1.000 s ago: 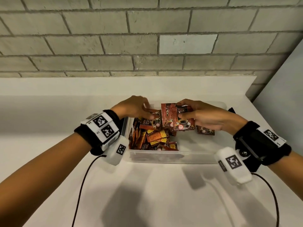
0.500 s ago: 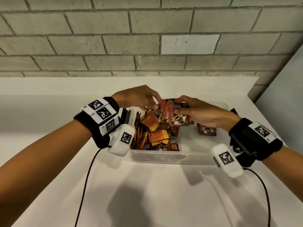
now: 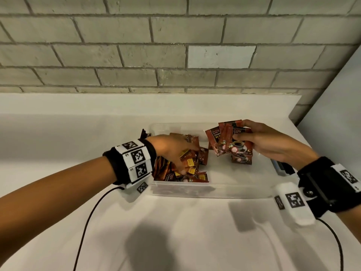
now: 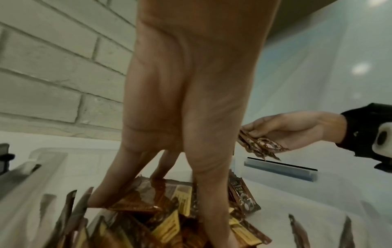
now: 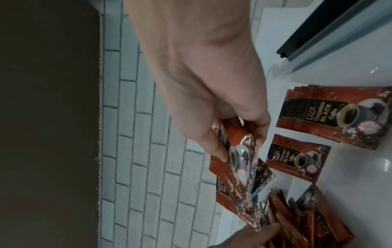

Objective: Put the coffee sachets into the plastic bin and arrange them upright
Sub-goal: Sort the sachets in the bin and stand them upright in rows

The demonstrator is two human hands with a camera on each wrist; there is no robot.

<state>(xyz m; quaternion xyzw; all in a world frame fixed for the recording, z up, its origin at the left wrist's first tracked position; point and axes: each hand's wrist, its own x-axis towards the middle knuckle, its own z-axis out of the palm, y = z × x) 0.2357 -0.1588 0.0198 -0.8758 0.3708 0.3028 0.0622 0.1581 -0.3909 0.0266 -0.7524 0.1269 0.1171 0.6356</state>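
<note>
A clear plastic bin (image 3: 214, 192) stands on the white counter. Its left part holds a jumbled pile of red-brown coffee sachets (image 3: 192, 169), some on edge, some tilted. My left hand (image 3: 179, 159) reaches down into that pile, and in the left wrist view its straight fingers (image 4: 212, 209) press on the sachets. My right hand (image 3: 241, 131) hovers over the bin's middle and pinches a fanned bunch of sachets (image 3: 224, 141) between thumb and fingers (image 5: 220, 151). Loose sachets (image 5: 297, 157) lie flat on the bin's floor under that hand.
A grey brick wall (image 3: 175, 45) rises behind the counter, and a pale panel (image 3: 336, 114) closes the right side. Black latch handles sit on the bin's ends (image 3: 283, 167). Cables (image 3: 88, 222) trail from both wrist cameras across the counter's front.
My left hand has left the bunch and dropped to the left onto the pile in the bin. The right hand keeps the bunch and has drawn it slightly right.
</note>
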